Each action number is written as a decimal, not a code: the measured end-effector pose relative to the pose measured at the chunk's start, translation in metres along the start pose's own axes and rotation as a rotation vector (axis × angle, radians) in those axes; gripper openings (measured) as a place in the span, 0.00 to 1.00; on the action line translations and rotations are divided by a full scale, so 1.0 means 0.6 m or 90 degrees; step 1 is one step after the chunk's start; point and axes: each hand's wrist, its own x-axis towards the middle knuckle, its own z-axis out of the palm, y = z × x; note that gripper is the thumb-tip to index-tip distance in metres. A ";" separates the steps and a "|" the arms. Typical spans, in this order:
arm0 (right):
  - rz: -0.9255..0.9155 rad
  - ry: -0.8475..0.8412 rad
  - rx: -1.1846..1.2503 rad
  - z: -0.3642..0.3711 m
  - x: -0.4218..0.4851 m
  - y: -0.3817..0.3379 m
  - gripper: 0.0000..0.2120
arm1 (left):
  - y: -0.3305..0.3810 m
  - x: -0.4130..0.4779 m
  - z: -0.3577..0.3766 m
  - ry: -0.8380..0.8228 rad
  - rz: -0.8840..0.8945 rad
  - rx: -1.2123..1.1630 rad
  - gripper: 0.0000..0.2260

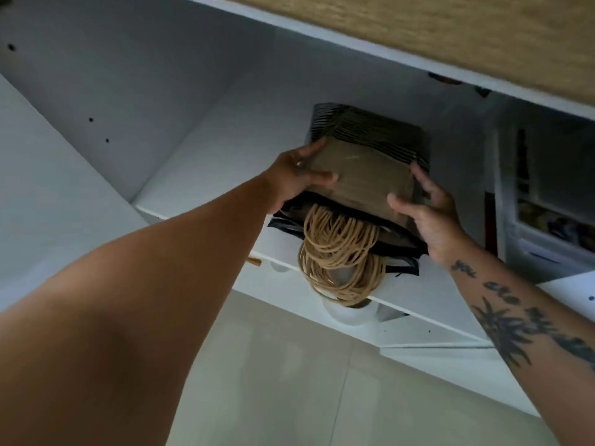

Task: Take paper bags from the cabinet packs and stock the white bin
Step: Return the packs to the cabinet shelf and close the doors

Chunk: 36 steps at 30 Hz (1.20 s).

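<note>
Your left hand and right hand grip opposite sides of the pack of paper bags; it lies far-to-near, handles nearest you.

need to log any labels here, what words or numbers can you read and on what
"you are my": script tattoo on the right forearm, a likely reading; the rest of it is too blurred to read.
Bags: no print shows.
Blue marks on the plastic drawers at the right: too blurred to read.
</note>
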 end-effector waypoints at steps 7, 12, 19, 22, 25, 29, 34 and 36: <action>-0.006 0.006 -0.031 -0.008 0.062 -0.001 0.33 | 0.024 0.055 0.007 0.037 0.004 0.056 0.34; 0.002 0.002 -0.042 -0.009 0.068 0.001 0.33 | 0.024 0.063 0.012 0.066 0.044 0.112 0.31; 0.013 0.048 -0.088 -0.004 0.023 -0.018 0.31 | 0.014 0.023 0.000 0.213 0.120 0.349 0.34; 0.040 0.057 -0.108 -0.005 -0.015 -0.024 0.32 | 0.005 -0.017 -0.018 0.209 0.087 0.404 0.33; 0.063 0.069 -0.141 -0.001 -0.059 -0.031 0.36 | -0.007 -0.068 -0.045 0.190 0.037 0.480 0.34; 0.115 0.098 -0.254 0.008 -0.137 -0.055 0.38 | -0.005 -0.154 -0.069 0.170 -0.032 0.485 0.34; 0.159 0.060 -0.307 0.052 -0.249 -0.116 0.38 | 0.004 -0.313 -0.083 0.161 -0.131 0.436 0.33; 0.155 0.037 -0.306 0.080 -0.295 -0.149 0.38 | 0.016 -0.382 -0.093 0.153 -0.140 0.442 0.33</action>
